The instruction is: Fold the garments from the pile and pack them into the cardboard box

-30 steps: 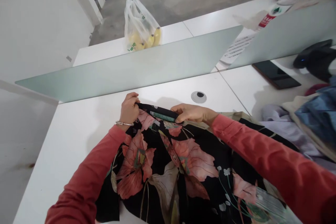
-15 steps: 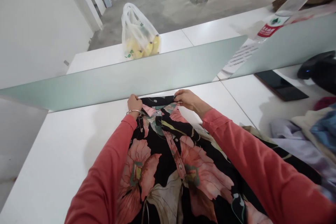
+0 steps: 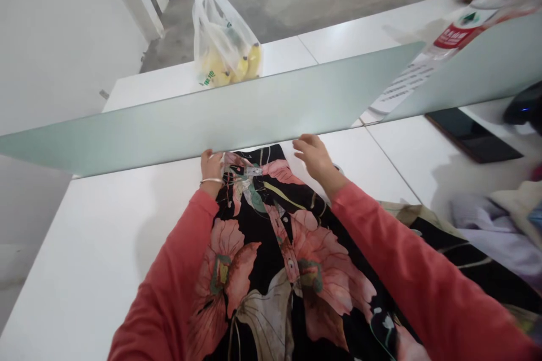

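Note:
A black shirt (image 3: 271, 248) with large pink flowers lies front up on the white table, its button placket running down the middle. The collar end, near the glass panel, lies flat. At the collar's left edge is my left hand (image 3: 211, 167), with a bracelet on the wrist; its fingers are loosely bent and apart, close to or touching the cloth. My right hand (image 3: 314, 159) hovers just right of the collar, fingers spread and holding nothing. One sleeve stretches to the right, partly hidden under my right arm.
A frosted glass panel (image 3: 254, 110) crosses the table (image 3: 97, 237) just beyond the collar. Behind it stand a plastic bag of bananas (image 3: 231, 51) and a bottle (image 3: 459, 31). A dark phone (image 3: 472, 134) and folded clothes (image 3: 486, 217) lie to the right.
Both hands have let go of the collar, which now lies folded down flat. My right hand has moved slightly up and right, away from the cloth. The view has shifted a little.

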Tool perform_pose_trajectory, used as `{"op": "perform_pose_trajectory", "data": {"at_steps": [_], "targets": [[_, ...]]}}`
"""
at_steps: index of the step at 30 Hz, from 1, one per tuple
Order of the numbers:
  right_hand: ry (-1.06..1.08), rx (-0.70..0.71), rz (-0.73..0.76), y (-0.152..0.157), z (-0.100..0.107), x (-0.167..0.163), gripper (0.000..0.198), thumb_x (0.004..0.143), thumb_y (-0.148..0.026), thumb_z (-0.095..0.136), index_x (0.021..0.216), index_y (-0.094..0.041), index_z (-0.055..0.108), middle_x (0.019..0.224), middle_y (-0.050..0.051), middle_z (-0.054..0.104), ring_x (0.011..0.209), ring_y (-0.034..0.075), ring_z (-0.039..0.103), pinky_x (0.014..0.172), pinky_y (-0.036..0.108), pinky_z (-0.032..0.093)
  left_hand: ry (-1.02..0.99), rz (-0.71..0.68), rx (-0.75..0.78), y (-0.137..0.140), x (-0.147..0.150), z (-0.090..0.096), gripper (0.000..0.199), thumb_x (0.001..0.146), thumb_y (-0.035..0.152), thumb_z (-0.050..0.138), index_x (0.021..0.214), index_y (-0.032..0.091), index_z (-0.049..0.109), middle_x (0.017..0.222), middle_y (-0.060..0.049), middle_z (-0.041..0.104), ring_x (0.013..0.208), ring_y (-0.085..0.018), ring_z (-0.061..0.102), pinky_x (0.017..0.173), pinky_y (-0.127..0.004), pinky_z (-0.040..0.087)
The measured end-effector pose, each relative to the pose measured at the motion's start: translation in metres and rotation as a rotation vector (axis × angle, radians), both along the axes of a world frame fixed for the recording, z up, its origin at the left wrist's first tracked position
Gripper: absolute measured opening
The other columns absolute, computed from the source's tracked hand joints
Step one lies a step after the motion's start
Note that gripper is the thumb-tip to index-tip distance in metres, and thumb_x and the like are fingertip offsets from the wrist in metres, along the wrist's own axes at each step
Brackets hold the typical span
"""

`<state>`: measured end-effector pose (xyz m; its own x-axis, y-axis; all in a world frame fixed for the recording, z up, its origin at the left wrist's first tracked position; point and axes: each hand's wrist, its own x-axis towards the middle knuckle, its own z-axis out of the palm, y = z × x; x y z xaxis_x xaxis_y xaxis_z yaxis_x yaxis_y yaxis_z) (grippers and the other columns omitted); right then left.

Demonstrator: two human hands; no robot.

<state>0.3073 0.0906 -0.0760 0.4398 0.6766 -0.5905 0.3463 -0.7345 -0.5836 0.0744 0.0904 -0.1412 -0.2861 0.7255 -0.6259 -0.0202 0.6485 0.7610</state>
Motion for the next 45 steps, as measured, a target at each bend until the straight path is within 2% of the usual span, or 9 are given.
{"op": "perform_pose_trajectory", "data": {"at_steps": [8, 12, 17, 21, 24, 29, 35, 41, 45], "targets": [[-0.552, -0.111, 0.881, -0.151, 0.108, 0.146, 0.059, 0.072, -0.061, 0.038, 0.105, -0.013, 0.051, 0.105, 0.016, 0.054, 0.099, 0.029, 0.048, 0.085, 0.041, 0.038, 0.700, -0.948, 0.086, -0.176, -0.158, 0.091, 0.055, 0.071, 0.050, 0.046, 0.110, 0.011, 0.042, 0.119, -0.017, 0.041, 0.116, -0.029, 0.035, 0.096, -0.046, 0.031], [-0.704, -0.135, 1.092, -0.185, 0.113, 0.174, 0.046, 0.080, -0.051, 0.032, 0.084, -0.013, 0.057, 0.090, 0.017, 0.058, 0.086, 0.027, 0.051, 0.078, 0.039, 0.039, 0.881, -1.026, 0.052, -0.244, -0.191, 0.104, 0.040, 0.079, 0.042, 0.033, 0.097, 0.011, 0.049, 0.102, -0.018, 0.051, 0.101, -0.029, 0.045, 0.086, -0.048, 0.037], [-0.927, -0.463, 0.866, -0.148, 0.127, 0.173, 0.036, 0.083, -0.026, 0.033, 0.075, -0.002, 0.059, 0.074, 0.021, 0.057, 0.073, 0.025, 0.054, 0.068, 0.036, 0.038, 0.939, -1.010, 0.037, -0.223, -0.209, 0.092, 0.029, 0.078, 0.029, 0.028, 0.074, 0.013, 0.052, 0.076, -0.014, 0.053, 0.083, -0.027, 0.050, 0.079, -0.045, 0.041], [-1.021, -0.074, 0.779, -0.161, 0.180, 0.152, 0.038, 0.084, -0.027, 0.037, 0.101, 0.003, 0.052, 0.094, 0.024, 0.054, 0.091, 0.025, 0.050, 0.079, 0.038, 0.038, 1.009, -0.845, 0.172, -0.212, -0.194, 0.130, 0.032, 0.078, 0.033, 0.036, 0.093, 0.009, 0.052, 0.098, -0.016, 0.051, 0.101, -0.029, 0.045, 0.087, -0.045, 0.038], [-0.720, 0.191, 1.026, -0.231, 0.224, 0.122, 0.033, 0.083, -0.034, 0.042, 0.099, -0.006, 0.051, 0.094, 0.018, 0.055, 0.091, 0.022, 0.050, 0.079, 0.034, 0.041, 0.827, -1.067, 0.349, -0.253, -0.163, 0.175, 0.034, 0.080, 0.032, 0.042, 0.108, 0.014, 0.047, 0.114, -0.014, 0.047, 0.112, -0.026, 0.040, 0.094, -0.042, 0.034], [-0.492, 0.048, 1.257, -0.356, 0.247, 0.110, 0.050, 0.077, -0.047, 0.048, 0.114, -0.014, 0.045, 0.117, 0.015, 0.046, 0.112, 0.028, 0.040, 0.087, 0.042, 0.039, 0.808, -1.318, 0.336, -0.324, -0.164, 0.178, 0.044, 0.079, 0.040, 0.045, 0.115, 0.015, 0.045, 0.123, -0.015, 0.043, 0.121, -0.032, 0.030, 0.091, -0.045, 0.034], [-0.664, 0.057, 1.118, -0.361, 0.251, 0.135, 0.034, 0.077, -0.028, 0.040, 0.105, -0.013, 0.053, 0.103, 0.017, 0.053, 0.109, 0.032, 0.042, 0.088, 0.048, 0.037, 0.937, -1.149, 0.211, -0.279, -0.226, 0.151, 0.043, 0.072, 0.032, 0.047, 0.108, 0.010, 0.050, 0.118, -0.019, 0.043, 0.114, -0.033, 0.036, 0.091, -0.047, 0.034], [-0.357, 0.088, 1.298, -0.380, 0.262, 0.048, 0.039, 0.077, -0.036, 0.050, 0.112, -0.018, 0.051, 0.113, 0.011, 0.051, 0.110, 0.027, 0.041, 0.086, 0.043, 0.038, 0.427, -1.460, 0.563, -0.334, -0.134, 0.216, 0.031, 0.075, 0.026, 0.047, 0.104, 0.016, 0.052, 0.106, -0.012, 0.053, 0.105, -0.025, 0.045, 0.092, -0.042, 0.037], [-0.283, 0.026, 1.318, -0.389, 0.242, 0.029, 0.027, 0.083, -0.022, 0.038, 0.101, -0.018, 0.057, 0.101, 0.009, 0.057, 0.096, 0.022, 0.049, 0.080, 0.038, 0.040, 0.482, -1.482, 0.587, -0.366, -0.078, 0.214, 0.023, 0.080, 0.021, 0.042, 0.097, 0.012, 0.055, 0.105, -0.013, 0.053, 0.105, -0.024, 0.044, 0.089, -0.039, 0.039]]}}
